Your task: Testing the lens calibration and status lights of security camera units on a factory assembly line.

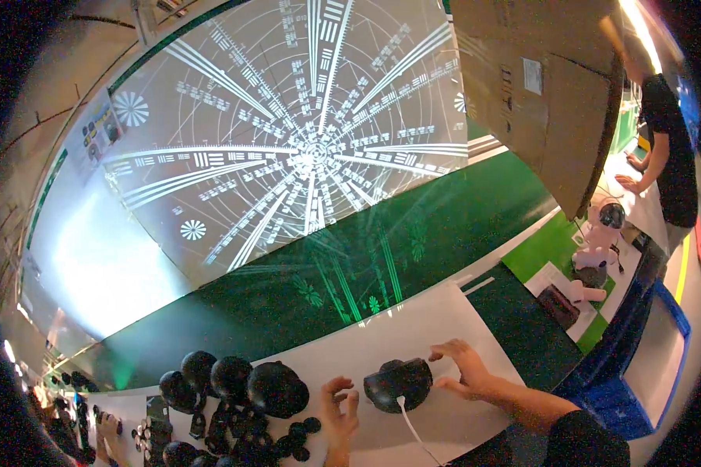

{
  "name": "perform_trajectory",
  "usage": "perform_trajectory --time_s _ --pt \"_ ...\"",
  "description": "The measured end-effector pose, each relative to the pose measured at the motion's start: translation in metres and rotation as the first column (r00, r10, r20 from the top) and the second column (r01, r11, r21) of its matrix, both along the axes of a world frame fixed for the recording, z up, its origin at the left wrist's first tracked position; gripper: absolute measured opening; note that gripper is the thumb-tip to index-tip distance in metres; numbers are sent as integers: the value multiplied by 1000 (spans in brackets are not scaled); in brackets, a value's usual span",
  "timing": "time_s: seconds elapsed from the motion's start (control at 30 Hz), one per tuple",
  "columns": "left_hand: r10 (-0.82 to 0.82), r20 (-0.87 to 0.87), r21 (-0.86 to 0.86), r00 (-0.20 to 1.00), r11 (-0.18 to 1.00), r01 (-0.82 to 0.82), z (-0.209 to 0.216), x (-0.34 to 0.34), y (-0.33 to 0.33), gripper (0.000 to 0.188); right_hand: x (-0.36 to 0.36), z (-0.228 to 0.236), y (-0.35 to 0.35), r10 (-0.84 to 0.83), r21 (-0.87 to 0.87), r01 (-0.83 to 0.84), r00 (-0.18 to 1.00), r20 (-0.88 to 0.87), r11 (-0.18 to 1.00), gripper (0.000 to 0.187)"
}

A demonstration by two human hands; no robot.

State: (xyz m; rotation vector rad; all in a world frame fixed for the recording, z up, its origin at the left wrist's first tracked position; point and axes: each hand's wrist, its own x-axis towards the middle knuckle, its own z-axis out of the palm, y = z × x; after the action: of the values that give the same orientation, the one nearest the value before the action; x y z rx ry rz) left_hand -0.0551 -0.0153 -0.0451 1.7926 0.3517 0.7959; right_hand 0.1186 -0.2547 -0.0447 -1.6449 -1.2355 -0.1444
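Note:
A black rounded device (pixel 398 386) with a white cable (pixel 413 428) running from its near side rests on the white tabletop (pixel 475 327). Just left of it, my left hand (pixel 339 412) is raised with loosely curled fingers, a gap between thumb and fingertips, holding nothing. On the device's other side is my right hand (pixel 466 372), its thumb and fingers spread apart. Its fingertips come close to the device's right edge; whether they touch it I cannot tell.
Several black round-headed parts (pixel 278 388) and small black discs (pixel 297 437) crowd the table's left. Ahead, a white test pattern lights a large board (pixel 234 117). A cardboard sheet (pixel 537 101) hangs at the upper right, above a blue bin (pixel 627 401). Another person (pixel 666 156) stands far right.

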Motion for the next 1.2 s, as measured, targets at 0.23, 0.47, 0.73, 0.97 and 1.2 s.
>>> perform_trajectory --time_s 0.23,0.47,0.73,0.97,1.2 --pt "-3 -39 5 999 1000 3 3 -3 -1 33 -3 3 -1 -6 -5 6 1000 4 1000 69" --pt "-3 -20 -6 1000 1000 3 6 -3 -3 33 -3 4 -1 -2 5 2 1000 9 1000 68" --pt "3 -24 14 1000 1000 -3 6 -2 -2 31 -2 0 0 -10 12 10 1000 12 1000 69" --pt "5 -21 30 1000 1000 -4 4 -2 0 30 -3 1 1 -8 16 7 1000 21 1000 68" --pt "5 -48 35 999 999 -3 6 -3 0 29 -4 0 0 -11 5 11 1000 1 1000 67"
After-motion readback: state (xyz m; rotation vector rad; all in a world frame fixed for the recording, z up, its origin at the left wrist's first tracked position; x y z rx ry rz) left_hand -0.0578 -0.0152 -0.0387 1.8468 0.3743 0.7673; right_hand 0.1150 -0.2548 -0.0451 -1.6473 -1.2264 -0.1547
